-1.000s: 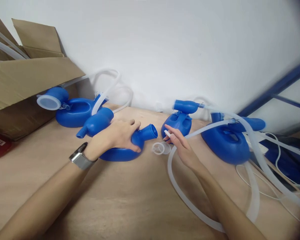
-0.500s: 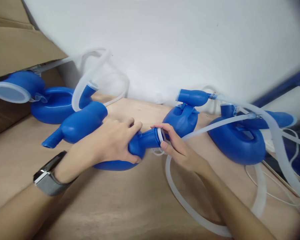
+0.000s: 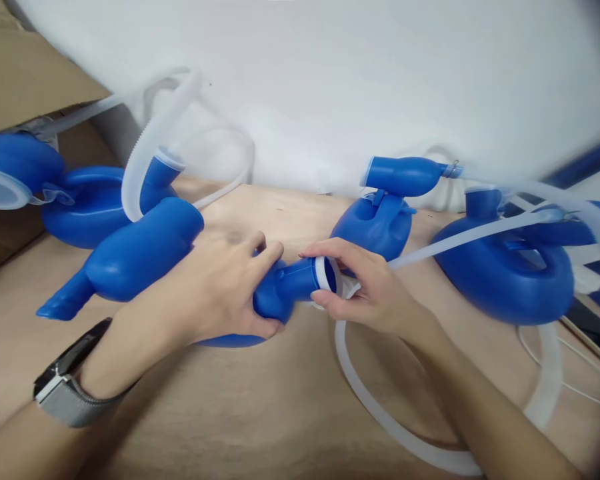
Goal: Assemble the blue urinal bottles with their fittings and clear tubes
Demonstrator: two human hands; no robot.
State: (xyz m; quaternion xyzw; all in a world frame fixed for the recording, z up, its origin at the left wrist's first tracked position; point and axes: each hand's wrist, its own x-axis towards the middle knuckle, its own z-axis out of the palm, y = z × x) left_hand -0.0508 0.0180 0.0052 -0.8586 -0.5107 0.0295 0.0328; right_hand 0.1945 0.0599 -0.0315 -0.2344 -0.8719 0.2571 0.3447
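Note:
My left hand [image 3: 215,287] is wrapped round the body of a blue plastic bottle [image 3: 285,293] lying on the wooden table [image 3: 260,413], with its neck pointing right. My right hand [image 3: 367,290] pinches a white ring-shaped end of a translucent tube [image 3: 330,273] against the mouth of that neck. The tube [image 3: 380,413] loops down and round under my right forearm. A steel watch [image 3: 63,393] sits on my left wrist.
Another blue bottle [image 3: 130,257] lies just left of my left hand. Further blue bottles with tubes stand at the left [image 3: 95,207], behind my right hand [image 3: 380,223] and at the right [image 3: 505,273]. A cardboard box [image 3: 25,80] stands far left. A white wall is behind.
My right hand moved from the loose tube end to the bottle's mouth and now presses the white ring onto it. The view has closed in on the hands.

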